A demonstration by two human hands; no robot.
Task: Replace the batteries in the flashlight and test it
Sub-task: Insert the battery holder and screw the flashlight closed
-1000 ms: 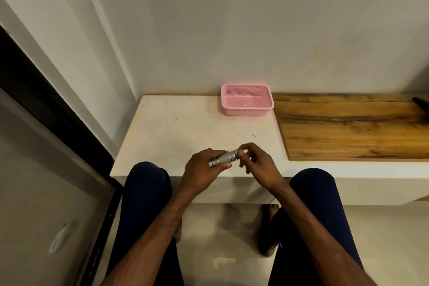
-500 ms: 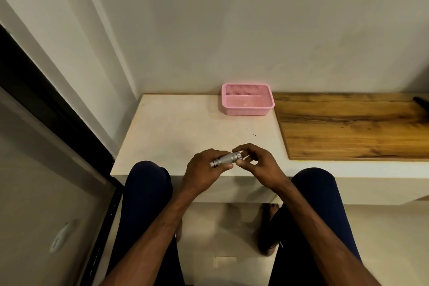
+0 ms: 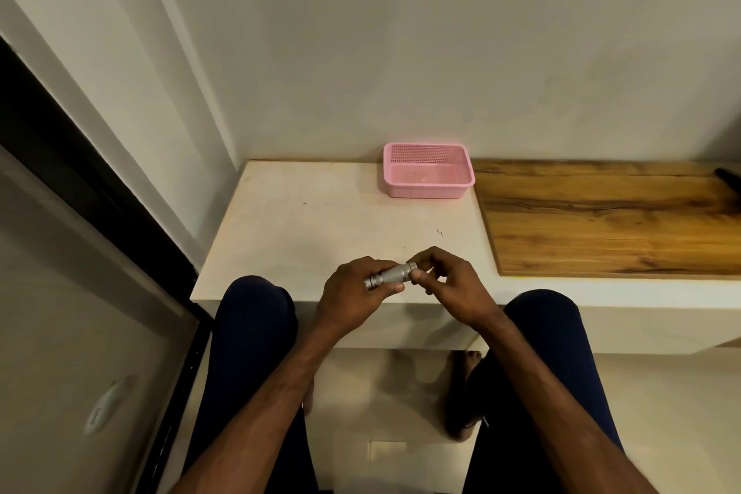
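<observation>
A small silver flashlight (image 3: 391,275) lies across my fingers above the front edge of the white ledge (image 3: 304,237). My left hand (image 3: 353,293) is wrapped around its body, thumb underneath. My right hand (image 3: 449,285) pinches the flashlight's right end between thumb and fingertips. That end is partly hidden by the fingers, so I cannot tell whether the cap is on or off. No loose batteries are visible.
A pink plastic basket (image 3: 427,192) stands at the back of the ledge against the wall. A wooden board (image 3: 609,225) covers the ledge to the right, with a dark object (image 3: 727,176) at its far right edge. My knees sit below the ledge.
My right fingers have shifted slightly around the flashlight's right end, as if turning it. The left hand and the flashlight stay almost in place.
</observation>
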